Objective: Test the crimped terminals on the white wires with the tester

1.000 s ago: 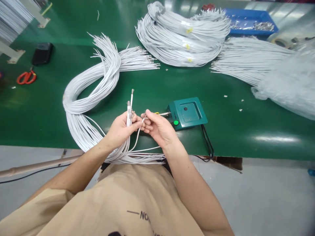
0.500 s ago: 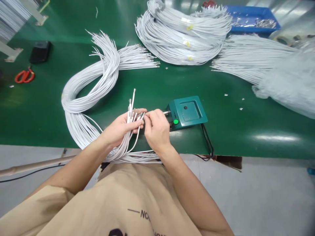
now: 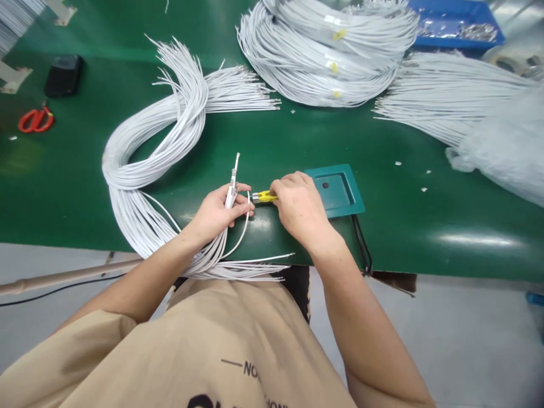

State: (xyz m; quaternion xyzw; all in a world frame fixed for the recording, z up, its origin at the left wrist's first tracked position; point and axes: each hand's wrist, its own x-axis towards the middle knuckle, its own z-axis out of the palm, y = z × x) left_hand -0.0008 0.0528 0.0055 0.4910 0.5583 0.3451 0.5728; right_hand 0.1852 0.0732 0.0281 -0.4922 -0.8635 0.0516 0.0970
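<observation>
My left hand (image 3: 218, 214) is closed around a bundle of white wires (image 3: 220, 241), thumb and fingers pinching them near their metal-tipped ends. One wire stands apart from the bundle, its end by my left fingertips. My right hand (image 3: 301, 208) grips a small yellow piece with a silver tip (image 3: 266, 196), whose exact kind I cannot make out. That tip points left, right beside the separate wire's end; whether they touch is unclear. Partly behind my right hand sits a teal box (image 3: 355, 195) with a recessed top and a black cord.
A looped bundle of white wires (image 3: 123, 153) lies to the left. Large coils (image 3: 327, 68) and a plastic-wrapped bundle (image 3: 459, 96) are at the back right, near a blue tray (image 3: 457, 22). Orange-handled scissors (image 3: 36, 120) and a black box (image 3: 63, 76) lie far left.
My right hand has moved right, away from the wire ends, and now holds the yellow piece towards them. It now covers the teal box's green light. My left hand keeps the wires.
</observation>
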